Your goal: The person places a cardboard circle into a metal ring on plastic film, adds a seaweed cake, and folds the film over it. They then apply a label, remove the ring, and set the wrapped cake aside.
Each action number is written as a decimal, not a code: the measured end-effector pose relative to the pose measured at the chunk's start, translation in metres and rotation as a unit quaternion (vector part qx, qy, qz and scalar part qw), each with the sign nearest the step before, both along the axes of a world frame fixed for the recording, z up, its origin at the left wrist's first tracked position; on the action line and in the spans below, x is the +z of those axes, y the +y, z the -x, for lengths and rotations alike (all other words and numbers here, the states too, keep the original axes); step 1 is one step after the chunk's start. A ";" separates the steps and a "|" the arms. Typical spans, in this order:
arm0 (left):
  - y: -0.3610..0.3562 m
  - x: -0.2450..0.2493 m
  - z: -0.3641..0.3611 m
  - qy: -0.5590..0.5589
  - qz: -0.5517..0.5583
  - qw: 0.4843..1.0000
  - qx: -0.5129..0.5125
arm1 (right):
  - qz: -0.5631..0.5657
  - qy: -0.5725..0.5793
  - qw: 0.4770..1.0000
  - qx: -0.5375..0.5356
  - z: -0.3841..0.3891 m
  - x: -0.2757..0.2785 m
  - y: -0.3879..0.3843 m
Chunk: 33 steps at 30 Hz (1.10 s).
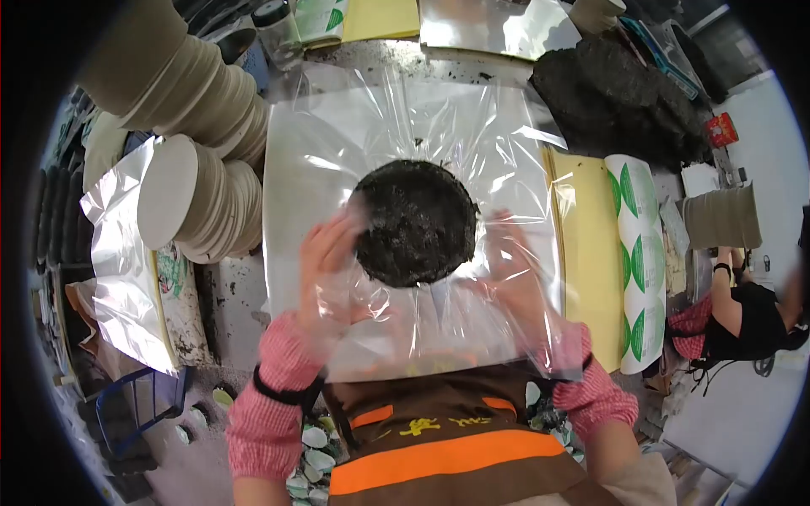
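1. Spreading on every side of the dark disc (415,223), the clear film (337,126) is seen creased and glossy. It is judged light, limp, slippery and easily torn, so it is best taken hold of by its outer edges, well apart from the disc. Whether it is passed over or under the disc cannot be told.
2. The dark disc is set near the middle of the film. By its rough, moist-looking surface it is judged soft, rather heavy and apt to crumble at the rim; it is better supported broadly from opposite sides than pinched.
3. The left hand (325,253) is held beside the disc's left rim, its fingertips blurred; whether disc or film is gripped cannot be told.
4. The right hand (519,274) is held right of the disc, apart from the rim, crossed by glare; whether film is pinched cannot be told.
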<state>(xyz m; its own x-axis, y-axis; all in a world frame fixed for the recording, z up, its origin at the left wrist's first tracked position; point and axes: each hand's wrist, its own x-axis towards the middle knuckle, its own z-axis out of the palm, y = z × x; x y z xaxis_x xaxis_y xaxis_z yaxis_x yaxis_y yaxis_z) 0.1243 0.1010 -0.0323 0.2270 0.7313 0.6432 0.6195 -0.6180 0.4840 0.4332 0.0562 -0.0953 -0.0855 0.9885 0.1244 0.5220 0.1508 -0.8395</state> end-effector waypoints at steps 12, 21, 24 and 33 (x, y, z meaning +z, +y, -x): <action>0.012 -0.008 -0.041 -0.091 0.146 0.984 -0.044 | -0.238 -0.026 0.971 0.024 0.091 0.072 0.069; 0.042 -0.009 -0.061 0.005 0.127 0.984 -0.122 | -0.205 0.288 0.931 -0.097 0.068 0.055 0.077; 0.033 0.010 -0.074 -0.177 0.221 0.957 -0.070 | -0.190 0.394 0.863 -0.252 0.082 0.072 0.112; 0.038 -0.001 -0.073 0.031 0.138 0.990 -0.016 | -0.113 0.279 0.952 -0.058 0.097 0.071 0.092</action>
